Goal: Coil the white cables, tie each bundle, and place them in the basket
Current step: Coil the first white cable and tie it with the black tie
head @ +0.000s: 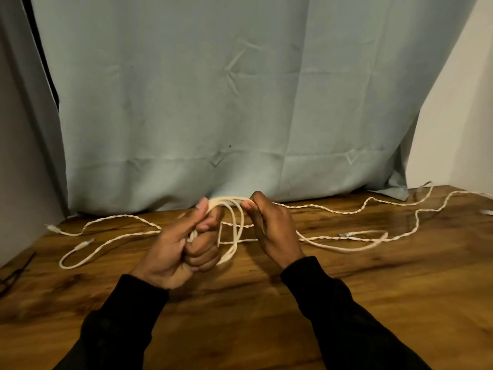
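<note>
A person in dark sleeves works at a wooden table (346,303), winding a white cable into loops between both hands. The left hand (181,244) is curled tight around the gathered coil (233,236), whose few loops hang from its fist down toward the tabletop. The right hand (269,228) pinches the top strand of the same coil between thumb and fingertips, just beside the left hand, feeding the next turn across.

The job looks to be in its early stage. Only a handful of loops are formed, and no bundle appears tied. To the right of the hands, a long run of loose cable (373,206) snakes away across the table toward the far right corner, with a second slack length (354,241) curving back nearer the right hand. To the left of the left hand, more white cable (88,252) lies uncoiled, with connector ends showing at its tips. How many separate cables there are cannot be told.

Near the table's left edge, well apart from the left hand, lie thin dark strips (16,273), possibly ties. No basket is in view. A pale cloth backdrop (213,102) hangs beyond the hands.
</note>
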